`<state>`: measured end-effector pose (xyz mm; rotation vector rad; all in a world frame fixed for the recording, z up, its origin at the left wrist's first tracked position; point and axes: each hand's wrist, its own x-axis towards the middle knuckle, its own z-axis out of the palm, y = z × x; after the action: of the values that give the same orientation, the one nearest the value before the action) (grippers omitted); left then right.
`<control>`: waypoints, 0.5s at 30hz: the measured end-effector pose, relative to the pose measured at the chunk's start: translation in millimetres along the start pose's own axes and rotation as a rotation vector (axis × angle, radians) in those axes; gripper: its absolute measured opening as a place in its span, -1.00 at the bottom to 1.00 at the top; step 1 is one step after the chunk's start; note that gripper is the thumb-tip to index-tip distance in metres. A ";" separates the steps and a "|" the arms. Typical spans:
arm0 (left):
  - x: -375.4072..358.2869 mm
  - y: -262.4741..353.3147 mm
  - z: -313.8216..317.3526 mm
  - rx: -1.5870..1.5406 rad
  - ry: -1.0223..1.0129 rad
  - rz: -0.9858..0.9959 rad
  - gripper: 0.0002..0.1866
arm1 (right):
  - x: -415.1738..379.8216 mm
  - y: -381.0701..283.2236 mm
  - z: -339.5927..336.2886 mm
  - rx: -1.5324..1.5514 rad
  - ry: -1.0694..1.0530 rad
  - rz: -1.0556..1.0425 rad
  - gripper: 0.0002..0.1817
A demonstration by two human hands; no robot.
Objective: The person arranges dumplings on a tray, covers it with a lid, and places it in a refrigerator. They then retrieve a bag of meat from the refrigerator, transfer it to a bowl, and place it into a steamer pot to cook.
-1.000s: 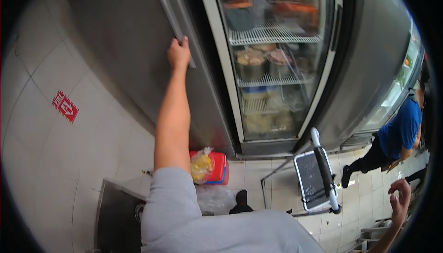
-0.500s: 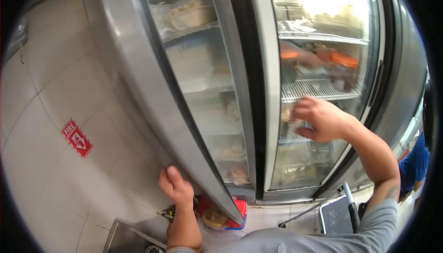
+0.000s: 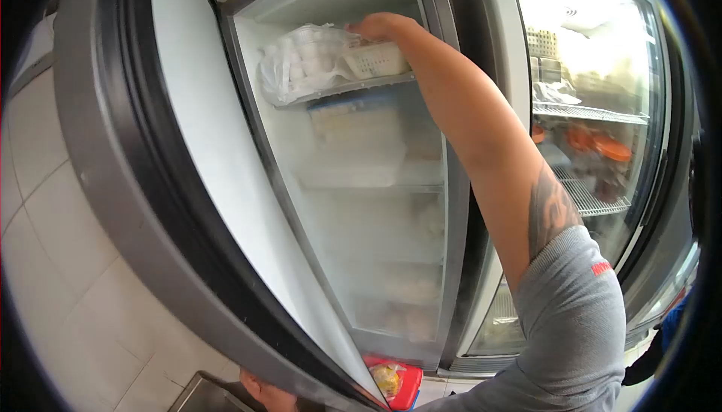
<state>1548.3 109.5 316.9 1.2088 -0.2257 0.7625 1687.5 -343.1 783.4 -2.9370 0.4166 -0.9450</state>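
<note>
My right hand [image 3: 382, 27] reaches into the upright fridge at its top shelf, with its fingers bent down over a white plastic basket [image 3: 376, 60]. What the fingertips hold or touch is hidden. Beside the basket, a clear plastic bag of round white items [image 3: 304, 60] sits on the same shelf. The fridge door [image 3: 218, 186] stands swung open towards the left. Low down at the door's outer edge is my left hand [image 3: 265, 392], closed against it and partly hidden behind it.
Below, hazy shelves hold a plastic container [image 3: 353, 141] and bagged food. To the right, a second glass-door fridge [image 3: 594, 104] holds orange-lidded jars [image 3: 611, 149]. A red container [image 3: 402, 380] stands on the floor by the door's bottom. At lower left is a metal surface [image 3: 203, 393].
The left fridge's door has swung open. My right hand has moved from in front of the right fridge up and left into the open one. My left hand now appears lower.
</note>
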 end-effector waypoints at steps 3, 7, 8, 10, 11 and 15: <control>4.4 20.2 -9.7 -0.023 -0.047 -0.107 -0.47 | 61.2 34.9 19.3 0.278 -0.027 0.148 -0.25; 20.0 1.4 -1.8 -0.017 -0.003 -0.056 -0.47 | 101.4 64.8 21.9 0.258 -0.049 0.177 -0.30; 22.5 -2.4 1.2 -0.015 0.006 -0.040 -0.47 | 116.7 69.9 24.7 0.114 -0.165 0.107 -0.28; 29.2 -10.5 4.5 -0.001 0.015 -0.013 -0.47 | 141.5 76.3 26.9 0.125 -0.224 0.111 -0.28; 30.2 -13.5 4.3 0.010 0.016 -0.007 -0.47 | 149.0 81.4 32.8 0.130 -0.293 0.122 -0.27; 16.0 -25.0 -6.4 0.070 0.002 -0.038 -0.47 | 97.7 55.8 12.6 -0.088 -0.252 0.132 -0.22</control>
<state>1574.6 118.1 304.3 1.2747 -0.1749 0.7432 1757.3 -423.1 822.7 -3.0065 0.6430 -0.5456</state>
